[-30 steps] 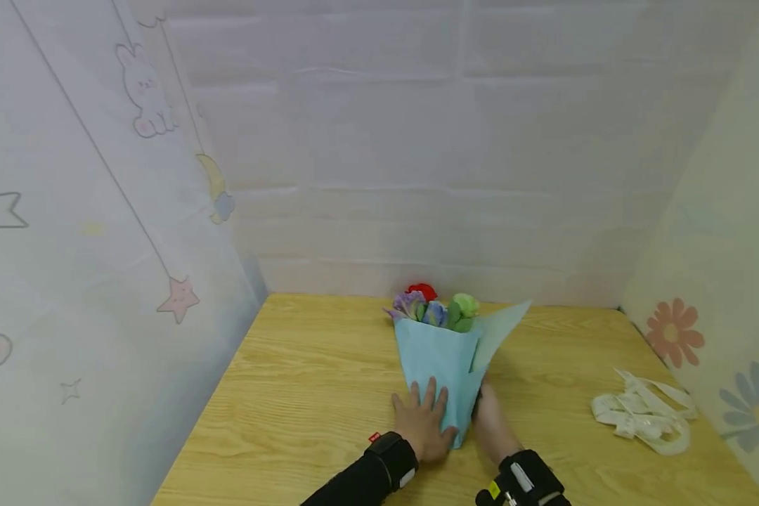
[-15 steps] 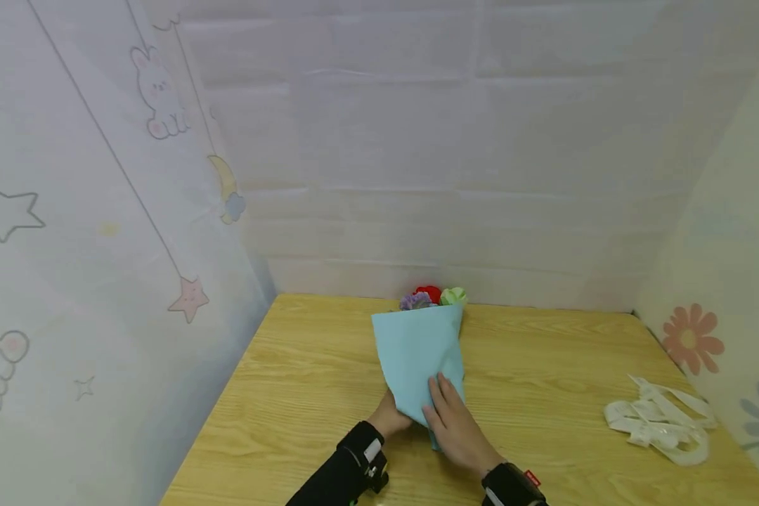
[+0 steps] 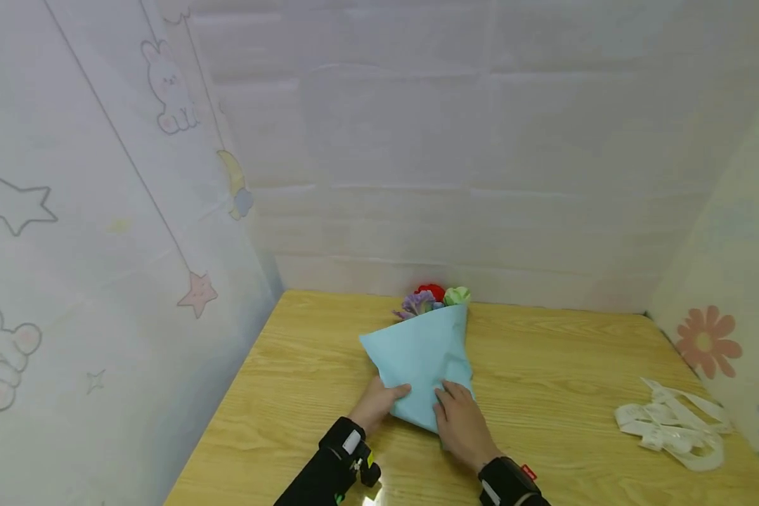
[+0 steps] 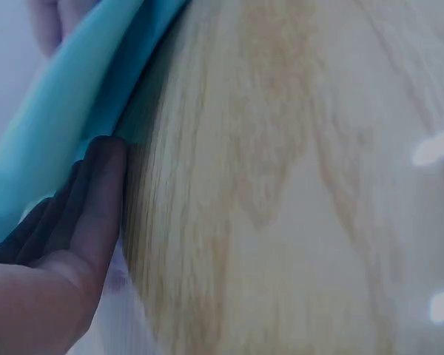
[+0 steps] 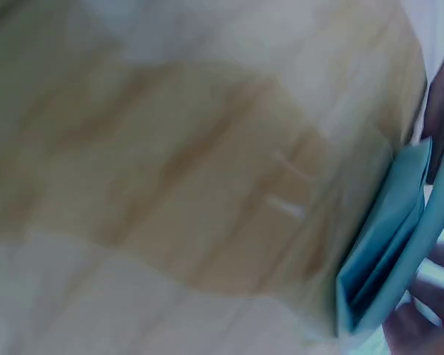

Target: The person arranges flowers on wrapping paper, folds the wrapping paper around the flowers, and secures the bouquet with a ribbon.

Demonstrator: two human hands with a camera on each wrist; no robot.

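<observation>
A bouquet wrapped in light blue paper (image 3: pixel 417 351) lies over the table, its blooms pointing to the back wall. Purple (image 3: pixel 419 302), red (image 3: pixel 431 290) and pale green flowers (image 3: pixel 457 295) show above the paper's slanted top edge. My left hand (image 3: pixel 373 406) grips the paper's left side, thumb on top and fingers beneath; the left wrist view shows those fingers (image 4: pixel 96 214) under the blue sheet. On the lower right part, my right hand (image 3: pixel 463 425) holds the paper with bent fingers, its thumb hidden in the head view. Folded paper layers (image 5: pixel 399 222) show in the right wrist view.
A loose heap of white ribbon (image 3: pixel 673 425) lies at the right side of the wooden table (image 3: pixel 259 422). A pale back wall (image 3: pixel 379 154) and printed side walls stand close around the table.
The bouquet has turned, its loose right flap no longer showing. My left hand went from lying on top to gripping the left side; my right hand moved from the side onto the paper.
</observation>
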